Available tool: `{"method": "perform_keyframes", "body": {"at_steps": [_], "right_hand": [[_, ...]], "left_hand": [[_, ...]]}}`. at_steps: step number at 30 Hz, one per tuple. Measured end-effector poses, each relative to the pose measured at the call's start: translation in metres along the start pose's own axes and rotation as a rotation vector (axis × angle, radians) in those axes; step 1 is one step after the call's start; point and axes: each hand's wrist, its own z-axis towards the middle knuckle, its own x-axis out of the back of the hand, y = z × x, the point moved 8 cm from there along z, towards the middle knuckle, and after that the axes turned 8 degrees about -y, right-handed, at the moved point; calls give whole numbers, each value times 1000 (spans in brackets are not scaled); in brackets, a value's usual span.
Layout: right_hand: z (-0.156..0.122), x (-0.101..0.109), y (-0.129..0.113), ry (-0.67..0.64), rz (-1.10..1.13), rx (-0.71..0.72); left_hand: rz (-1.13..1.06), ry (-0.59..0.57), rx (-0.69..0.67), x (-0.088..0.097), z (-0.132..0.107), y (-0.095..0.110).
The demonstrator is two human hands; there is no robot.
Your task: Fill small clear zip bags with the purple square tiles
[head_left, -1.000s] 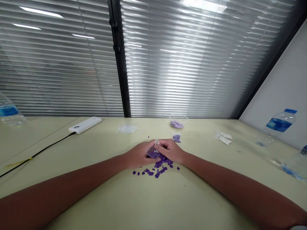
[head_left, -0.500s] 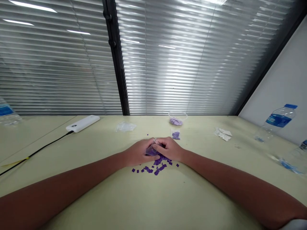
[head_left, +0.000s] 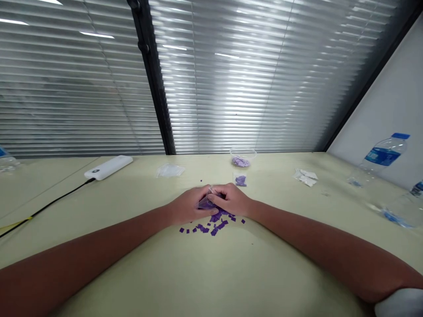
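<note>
Between my two hands is a small clear plastic bag [head_left: 205,204] with purple pieces inside. My left hand [head_left: 187,207] is closed around its left side, the thumb low along the front. My right hand [head_left: 233,200] grips the bag's upper right part with thumb and fingers. Dark purple square pieces [head_left: 214,226] lie scattered on the table just below and under the hands; some are hidden by the fingers. Behind my right hand lies another small clear bag [head_left: 240,179] holding lighter purple pieces.
A round clear tub [head_left: 241,162] with pale purple bits stands at the back. Empty clear bags [head_left: 169,171] lie back left, near a white power bank [head_left: 109,167] with a black cable [head_left: 49,205]. To the right are crumpled white paper [head_left: 306,177] and water bottles [head_left: 380,158].
The whole view has shifted slightly, so everything sits a little higher and further left. Both hands keep their hold on the bag, with almost no visible movement of the fingers.
</note>
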Motion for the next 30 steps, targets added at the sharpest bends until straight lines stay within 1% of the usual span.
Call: {"method": "perform_keyframes", "body": {"at_steps": [4, 8, 14, 23, 30], "right_hand": [[1, 0, -4, -10, 18, 17], [0, 1, -6, -1, 16, 25], [-1, 1, -1, -11, -5, -3], [-1, 2, -3, -17, -1, -9], [0, 2, -6, -16, -2, 25]], "left_hand": [[-3, -7, -14, 0, 0, 0], [11, -11, 0, 0, 1, -1], [11, -12, 5, 0, 2, 0], [23, -15, 15, 1, 1, -1], [38, -8, 5, 1, 2, -2]]}}
